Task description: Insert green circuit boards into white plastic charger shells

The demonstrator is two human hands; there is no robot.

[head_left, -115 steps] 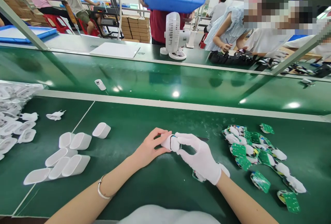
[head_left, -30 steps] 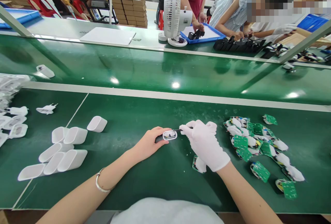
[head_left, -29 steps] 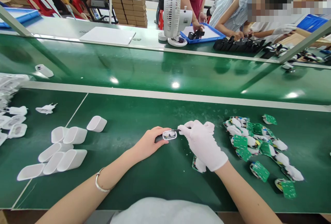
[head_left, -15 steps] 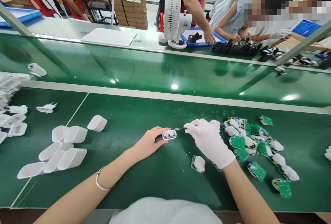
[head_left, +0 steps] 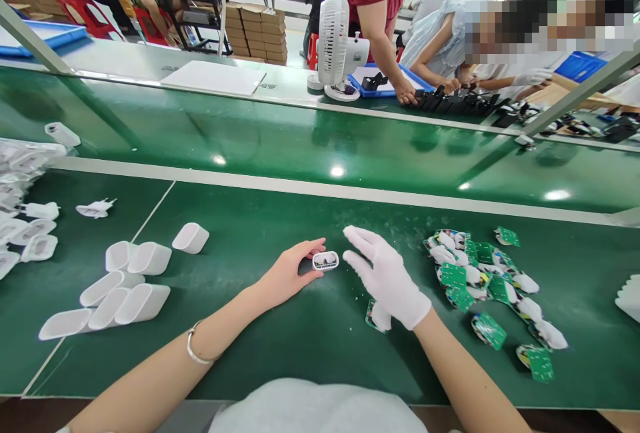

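My bare left hand (head_left: 291, 268) curls its thumb and fingers around a small white plastic casing (head_left: 325, 261) on the green bench. The casing's open end faces me, and circuit parts show inside it. Just right of it, my right hand (head_left: 383, 273), in a white glove, hovers with thumb and fingers apart and nothing between them. Partly under the gloved palm lies a green circuit board with a white pad (head_left: 379, 316). Farther right, several similar boards (head_left: 455, 276) lie in a loose heap. Several empty white casings (head_left: 143, 303) stand grouped on the left.
White plug pieces (head_left: 40, 248) and a plastic-wrapped pile (head_left: 23, 160) lie at the far left. Beyond a raised green ledge (head_left: 280, 136) stand a white fan (head_left: 334, 43) and a white board (head_left: 215, 77). Co-workers handle black parts (head_left: 457, 103) across the bench.
My right hand has let go of a thin dark tool, no longer visible, and its fingers have spread. My left hand stays around the casing. The view has shifted slightly.
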